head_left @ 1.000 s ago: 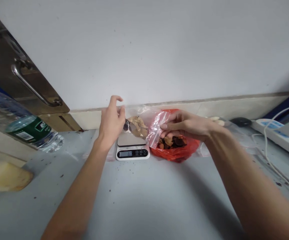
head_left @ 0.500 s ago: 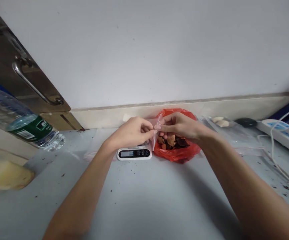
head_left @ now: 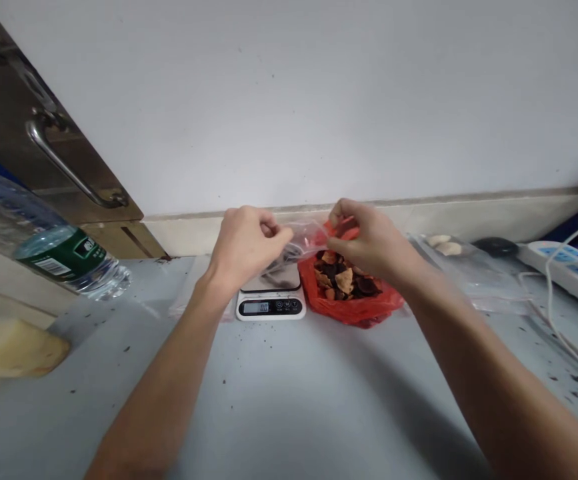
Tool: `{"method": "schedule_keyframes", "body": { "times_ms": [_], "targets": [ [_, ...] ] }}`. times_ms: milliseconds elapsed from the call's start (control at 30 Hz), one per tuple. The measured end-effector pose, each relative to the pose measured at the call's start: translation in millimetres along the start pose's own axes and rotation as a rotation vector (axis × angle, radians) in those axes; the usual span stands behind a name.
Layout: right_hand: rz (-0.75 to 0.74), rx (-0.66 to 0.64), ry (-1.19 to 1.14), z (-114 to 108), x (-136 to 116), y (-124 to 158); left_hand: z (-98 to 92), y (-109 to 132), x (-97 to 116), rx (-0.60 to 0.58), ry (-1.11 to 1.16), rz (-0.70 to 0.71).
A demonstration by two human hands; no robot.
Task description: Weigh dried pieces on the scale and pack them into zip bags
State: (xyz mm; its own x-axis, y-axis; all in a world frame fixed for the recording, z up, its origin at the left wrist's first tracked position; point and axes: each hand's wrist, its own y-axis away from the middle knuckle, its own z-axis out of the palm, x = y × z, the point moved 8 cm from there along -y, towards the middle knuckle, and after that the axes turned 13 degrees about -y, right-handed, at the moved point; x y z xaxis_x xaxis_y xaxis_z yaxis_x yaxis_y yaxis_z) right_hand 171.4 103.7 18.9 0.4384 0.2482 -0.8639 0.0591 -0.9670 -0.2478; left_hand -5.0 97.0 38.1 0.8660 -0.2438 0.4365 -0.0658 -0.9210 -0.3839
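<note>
My left hand point(head_left: 245, 248) and my right hand point(head_left: 366, 240) both pinch the top edge of a small clear zip bag point(head_left: 303, 237), held stretched between them above a small white digital scale point(head_left: 270, 299). The bag's contents are mostly hidden behind my left hand. Right of the scale lies an open red plastic bag point(head_left: 353, 297) holding brown, orange and dark dried pieces. The scale's display is lit.
A plastic water bottle point(head_left: 43, 243) lies at the left, with a yellowish block point(head_left: 13, 347) below it. Clear bags point(head_left: 461, 267) with pale pieces, a dark object point(head_left: 493, 247), a white power strip point(head_left: 563, 263) and cables sit at right. A wall runs behind.
Both hands have risen slightly and moved apart along the zip bag's top edge, uncovering the scale's platform. A second ago the bag hung open with only the right hand on it.
</note>
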Motion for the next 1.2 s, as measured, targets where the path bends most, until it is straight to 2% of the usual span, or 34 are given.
{"method": "schedule_keyframes", "body": {
  "times_ms": [33, 100, 233, 333, 400, 433, 500, 567, 600, 700, 767, 800, 900, 967, 1067, 1200],
  "targets": [
    [-0.075, 0.024, 0.024, 1, -8, 1, 1.4, 1, 4, 0.012, 0.005, 0.031],
    [-0.126, -0.034, 0.071, 12, -14, 4, 6.1, 4, 15, 0.03, 0.02, 0.09],
    [0.005, -0.29, 0.083, 30, -2, 9, 9.2, 9, 34, 0.102, 0.0, 0.214],
    [0.047, -0.335, 0.047, 21, 6, 8, -1.4, 4, 26, 0.215, 0.037, 0.204],
    [-0.003, -0.323, 0.005, 11, 6, 5, -7.5, -4, 6, 0.251, 0.119, 0.088],
    [-0.036, -0.318, -0.014, 6, 6, 4, -5.6, -9, -7, 0.208, 0.195, 0.006],
    [-0.077, -0.316, -0.03, -2, 6, 1, 8.9, -15, -27, 0.014, 0.422, -0.149],
    [-0.092, -0.353, -0.035, -8, 7, 0, 22.8, -16, -34, -0.166, 0.639, -0.237],
    [-0.099, -0.394, -0.043, -10, 8, 0, 25.7, -16, -34, -0.204, 0.71, -0.259],
    [-0.079, -0.57, -0.019, -19, 11, 5, 25.8, -17, -35, -0.172, 0.794, -0.298],
    [-0.012, -0.639, 0.061, -33, 21, 8, 26.5, -18, -31, -0.135, 0.814, -0.281],
    [0.029, -0.639, 0.106, -42, 27, 8, 27.6, -18, -27, -0.128, 0.822, -0.251],
    [0.102, -0.523, 0.207, -69, 43, 3, 33.2, -19, -12, -0.129, 0.835, -0.141],
    [0.123, -0.455, 0.247, -77, 50, -1, 38.9, -17, -3, -0.149, 0.832, -0.106],
    [0.11, -0.439, 0.249, -71, 49, -4, 43.9, -15, 10, -0.158, 0.835, -0.058],
    [0.024, -0.483, 0.257, -51, 34, -5, 41.2, -13, 24, -0.14, 0.863, 0.037]
  ]
}}
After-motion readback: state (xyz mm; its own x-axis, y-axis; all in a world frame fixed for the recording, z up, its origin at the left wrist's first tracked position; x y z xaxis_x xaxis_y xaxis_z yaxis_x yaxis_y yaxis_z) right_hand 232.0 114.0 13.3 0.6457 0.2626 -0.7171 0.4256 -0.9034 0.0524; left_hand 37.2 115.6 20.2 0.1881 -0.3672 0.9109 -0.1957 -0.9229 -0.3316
